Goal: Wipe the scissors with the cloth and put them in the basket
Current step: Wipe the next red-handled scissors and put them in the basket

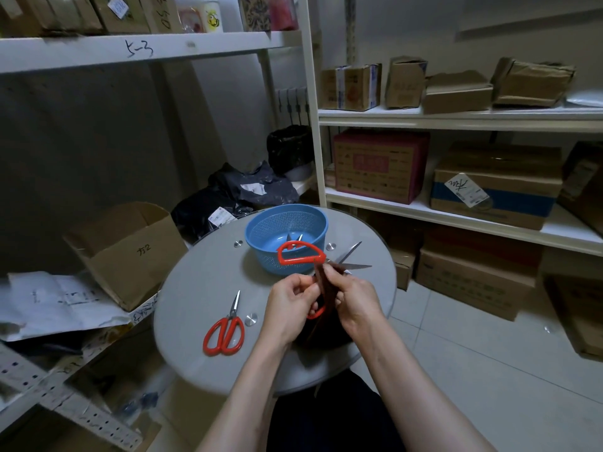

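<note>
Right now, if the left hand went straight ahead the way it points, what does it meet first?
Probably the blue basket, at its near wall, with the held scissors touching before the left hand does; depth unclear.

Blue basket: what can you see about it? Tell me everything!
The blue basket is round and looks plastic, with mesh-holed walls, a smooth rim and a solid bottom. It stands upright on the far side of the round grey table. Shiny blade tips show inside it. The held scissors' red handle hides part of its front rim.
</note>
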